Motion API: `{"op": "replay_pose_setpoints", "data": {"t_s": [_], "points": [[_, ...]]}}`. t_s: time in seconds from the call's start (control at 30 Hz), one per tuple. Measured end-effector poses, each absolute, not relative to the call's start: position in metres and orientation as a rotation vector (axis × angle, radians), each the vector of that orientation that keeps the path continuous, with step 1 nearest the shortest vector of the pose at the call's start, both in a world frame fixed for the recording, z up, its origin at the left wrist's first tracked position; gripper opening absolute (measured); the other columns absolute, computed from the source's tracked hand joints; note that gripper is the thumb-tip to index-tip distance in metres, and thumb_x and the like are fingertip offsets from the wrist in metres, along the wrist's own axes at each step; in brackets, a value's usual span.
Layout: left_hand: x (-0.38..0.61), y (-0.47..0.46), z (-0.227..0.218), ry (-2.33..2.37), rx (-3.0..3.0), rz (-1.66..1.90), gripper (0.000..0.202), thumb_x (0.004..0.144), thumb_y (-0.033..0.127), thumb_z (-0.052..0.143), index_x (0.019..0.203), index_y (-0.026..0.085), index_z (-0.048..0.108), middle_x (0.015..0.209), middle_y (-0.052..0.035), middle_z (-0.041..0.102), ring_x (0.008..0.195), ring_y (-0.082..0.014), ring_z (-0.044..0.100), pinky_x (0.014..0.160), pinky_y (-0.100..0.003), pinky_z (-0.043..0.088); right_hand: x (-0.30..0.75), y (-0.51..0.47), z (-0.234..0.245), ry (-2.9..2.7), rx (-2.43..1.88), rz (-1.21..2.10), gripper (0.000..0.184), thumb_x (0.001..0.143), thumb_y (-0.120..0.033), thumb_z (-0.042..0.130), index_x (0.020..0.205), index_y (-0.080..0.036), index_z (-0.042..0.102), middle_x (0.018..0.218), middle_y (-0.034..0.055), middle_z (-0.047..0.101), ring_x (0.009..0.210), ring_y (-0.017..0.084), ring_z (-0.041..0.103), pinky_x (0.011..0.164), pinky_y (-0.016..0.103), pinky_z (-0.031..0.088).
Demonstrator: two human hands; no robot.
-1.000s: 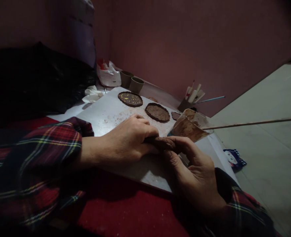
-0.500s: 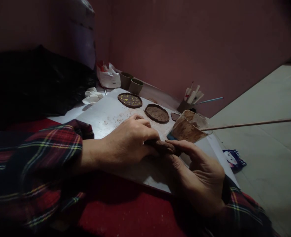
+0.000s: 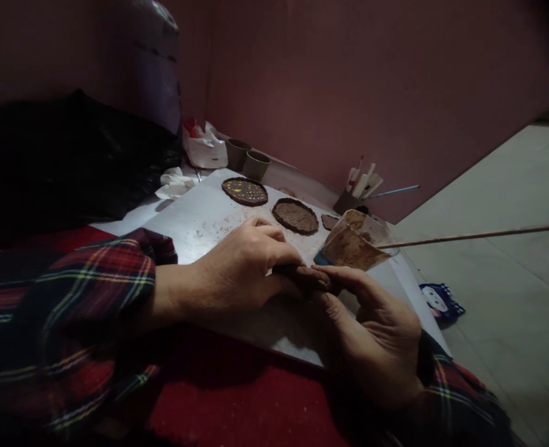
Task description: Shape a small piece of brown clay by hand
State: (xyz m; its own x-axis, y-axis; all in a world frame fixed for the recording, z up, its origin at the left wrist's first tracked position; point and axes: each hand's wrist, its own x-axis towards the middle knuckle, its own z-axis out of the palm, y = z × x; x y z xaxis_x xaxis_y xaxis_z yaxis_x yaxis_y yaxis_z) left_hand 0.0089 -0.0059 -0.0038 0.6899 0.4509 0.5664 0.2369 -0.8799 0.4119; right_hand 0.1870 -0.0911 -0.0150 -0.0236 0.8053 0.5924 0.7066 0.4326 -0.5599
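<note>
A lump of brown clay (image 3: pixel 312 277) is held between both hands over a grey board (image 3: pixel 200 214). My left hand (image 3: pixel 237 270) curls over its left end, fingers closed on it. From the lower right, my right hand (image 3: pixel 372 329) pinches its right end between thumb and fingers. Both sleeves are red plaid. Two flat round clay discs lie farther back on the board: one with yellow dots (image 3: pixel 245 191), one plain (image 3: pixel 295 215). A small clay scrap (image 3: pixel 330 221) lies beside them.
A clear container smeared with brown slip (image 3: pixel 354 241) stands just behind my right hand, with a long thin stick (image 3: pixel 474 236) reaching right from it. Two small cups (image 3: pixel 247 159), a holder of tools (image 3: pixel 358 186), crumpled tissue (image 3: pixel 174 181) and a white bag (image 3: pixel 204 148) sit at the back. Red cloth (image 3: pixel 237 403) covers the near side.
Both hands have shifted slightly on the clay lump, with the right fingers closing in a little. Everything else on the board is as before.
</note>
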Motion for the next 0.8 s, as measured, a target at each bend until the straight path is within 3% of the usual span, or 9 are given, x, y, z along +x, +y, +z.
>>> {"op": "replay_pose_setpoints", "data": {"t_s": [0.23, 0.4, 0.8], "points": [[0.0079, -0.0069, 0.0004, 0.583, 2.576, 0.952, 0.018, 0.085, 0.025, 0.06, 0.095, 0.016, 0.071, 0.08, -0.0042, 0.069, 0.077, -0.0167, 0.059, 0.079, -0.03, 0.042, 0.1878, -0.091, -0.0165, -1.663, -1.375, 0.214, 0.013, 0.082, -0.019, 0.064, 0.094, -0.024, 0.066, 0.085, -0.0013, 0.072, 0.074, 0.016, 0.066, 0.066, 0.026, 0.053], [0.0083, -0.0073, 0.003, 0.67, 2.391, 1.135, 0.027, 0.09, 0.028, 0.05, 0.107, 0.013, 0.066, 0.095, -0.0081, 0.071, 0.087, -0.0183, 0.062, 0.075, -0.027, 0.045, 0.1878, -0.0919, -0.0196, -1.59, -1.395, 0.226, 0.012, 0.081, -0.023, 0.066, 0.093, -0.024, 0.068, 0.084, -0.0011, 0.072, 0.072, 0.017, 0.066, 0.064, 0.027, 0.053], [0.009, -0.0074, 0.0026, 0.659, 2.247, 1.207, 0.024, 0.091, 0.028, 0.051, 0.102, 0.013, 0.066, 0.096, -0.0062, 0.072, 0.085, -0.0163, 0.064, 0.073, -0.025, 0.048, 0.1906, -0.0914, -0.0218, -1.401, -1.321, 0.155, 0.016, 0.082, -0.025, 0.067, 0.097, -0.025, 0.066, 0.092, 0.0011, 0.071, 0.082, 0.017, 0.067, 0.073, 0.028, 0.054]]}}
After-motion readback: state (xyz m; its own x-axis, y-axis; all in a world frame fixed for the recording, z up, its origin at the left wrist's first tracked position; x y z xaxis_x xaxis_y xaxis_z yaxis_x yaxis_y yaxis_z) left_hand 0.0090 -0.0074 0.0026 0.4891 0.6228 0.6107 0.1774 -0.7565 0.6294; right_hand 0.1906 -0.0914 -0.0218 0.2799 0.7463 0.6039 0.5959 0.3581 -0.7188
